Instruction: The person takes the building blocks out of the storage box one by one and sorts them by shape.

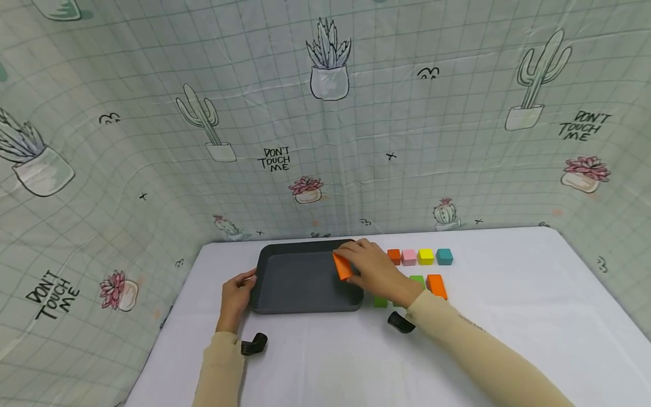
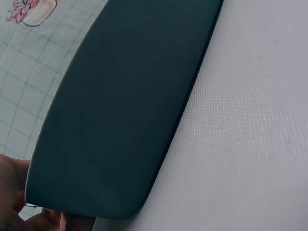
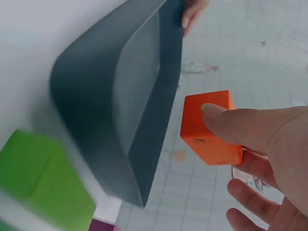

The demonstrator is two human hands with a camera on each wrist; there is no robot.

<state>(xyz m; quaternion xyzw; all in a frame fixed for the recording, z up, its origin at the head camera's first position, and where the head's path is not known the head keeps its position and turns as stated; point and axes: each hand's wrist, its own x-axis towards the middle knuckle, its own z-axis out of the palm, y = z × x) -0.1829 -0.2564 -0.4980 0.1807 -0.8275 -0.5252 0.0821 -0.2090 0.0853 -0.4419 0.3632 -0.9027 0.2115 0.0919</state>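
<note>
My right hand [image 1: 373,268] pinches an orange rectangular block [image 1: 342,267] between thumb and fingers, above the right part of a dark grey tray [image 1: 305,310]. In the right wrist view the thumb presses one face of that orange block [image 3: 207,127], which is apart from the tray wall [image 3: 82,101]. At the tray's left side my left hand [image 1: 236,294] grips the edge. The left wrist view shows its fingers [image 2: 12,192] at the tray's end, partly hidden by the tray's outer wall [image 2: 115,106].
Right of the tray stand a red-orange cube [image 1: 394,256], a pink cube [image 1: 409,258], a yellow cube [image 1: 425,256] and a teal cube [image 1: 445,256]. Nearer are green blocks [image 1: 380,302], partly behind my right arm, and another orange block [image 1: 437,286]. A patterned cloth [image 1: 356,130] hangs behind the white table [image 1: 325,362].
</note>
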